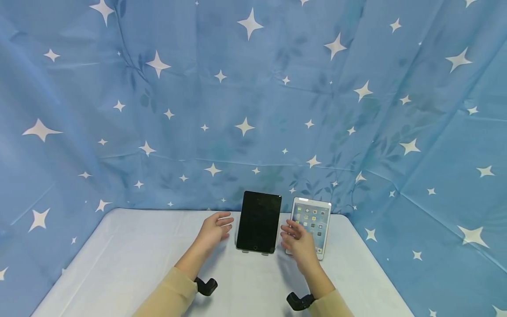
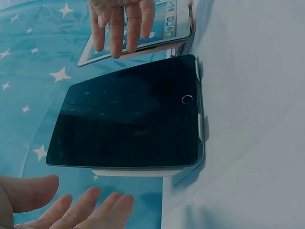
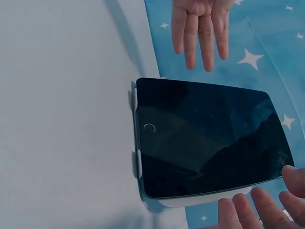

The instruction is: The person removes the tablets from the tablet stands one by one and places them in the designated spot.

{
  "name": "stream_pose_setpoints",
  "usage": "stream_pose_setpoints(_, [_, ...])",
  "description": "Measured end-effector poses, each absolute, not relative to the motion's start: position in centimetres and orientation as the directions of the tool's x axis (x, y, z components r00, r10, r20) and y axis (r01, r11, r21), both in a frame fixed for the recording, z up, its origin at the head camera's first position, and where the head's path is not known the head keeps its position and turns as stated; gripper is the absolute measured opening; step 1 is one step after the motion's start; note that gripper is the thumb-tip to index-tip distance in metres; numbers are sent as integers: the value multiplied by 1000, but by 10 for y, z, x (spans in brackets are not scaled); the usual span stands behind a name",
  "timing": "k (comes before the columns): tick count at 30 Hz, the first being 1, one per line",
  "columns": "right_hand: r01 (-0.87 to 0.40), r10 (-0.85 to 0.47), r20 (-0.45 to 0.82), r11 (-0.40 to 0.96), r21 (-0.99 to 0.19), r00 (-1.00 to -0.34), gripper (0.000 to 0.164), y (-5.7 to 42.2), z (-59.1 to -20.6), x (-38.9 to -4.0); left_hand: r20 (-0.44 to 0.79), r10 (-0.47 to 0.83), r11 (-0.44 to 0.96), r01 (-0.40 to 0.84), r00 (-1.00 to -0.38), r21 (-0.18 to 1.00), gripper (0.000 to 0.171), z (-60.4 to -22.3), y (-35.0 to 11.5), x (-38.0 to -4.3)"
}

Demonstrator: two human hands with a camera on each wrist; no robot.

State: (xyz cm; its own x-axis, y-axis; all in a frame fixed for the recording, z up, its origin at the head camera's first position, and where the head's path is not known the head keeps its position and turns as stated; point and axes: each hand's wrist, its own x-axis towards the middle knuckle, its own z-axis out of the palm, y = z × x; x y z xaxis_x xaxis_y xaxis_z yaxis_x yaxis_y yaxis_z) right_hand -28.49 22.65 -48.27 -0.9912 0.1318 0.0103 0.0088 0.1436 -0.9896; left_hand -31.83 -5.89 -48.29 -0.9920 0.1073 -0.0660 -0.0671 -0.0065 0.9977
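A black tablet (image 1: 259, 222) with a dark screen and a round home button leans back on a light-coloured stand (image 3: 209, 197), held by two small lips at its lower edge. My left hand (image 1: 215, 226) is beside its left edge, fingers extended and nothing in them. On the other side, my right hand (image 1: 299, 244) hovers between the black tablet and a white tablet (image 1: 322, 220), overlapping the white one in the head view. The white tablet's screen is lit with rows of app icons. In the right wrist view, the right fingers (image 3: 259, 205) lie close along the black tablet's edge.
A white cloth covers the table (image 1: 119, 259). Behind it hangs a blue curtain (image 1: 190, 110) with white stars, reaching down to the table's back edge and around both sides. Each wrist wears a black camera mount (image 1: 207, 286).
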Motion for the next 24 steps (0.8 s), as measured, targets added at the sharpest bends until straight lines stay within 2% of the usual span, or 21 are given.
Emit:
stream_pose_setpoints(8, [-1,129,20,143,-990,-992,51,225,-471,-297,-87,124,2,-88,-988,996,49,-474,-51,-336])
stream_pose_setpoints(24, [-25,127,39,107,-994,-991,54,230,-464,-322,-4,131,46,2,-991,999,47,-463,-35,-354])
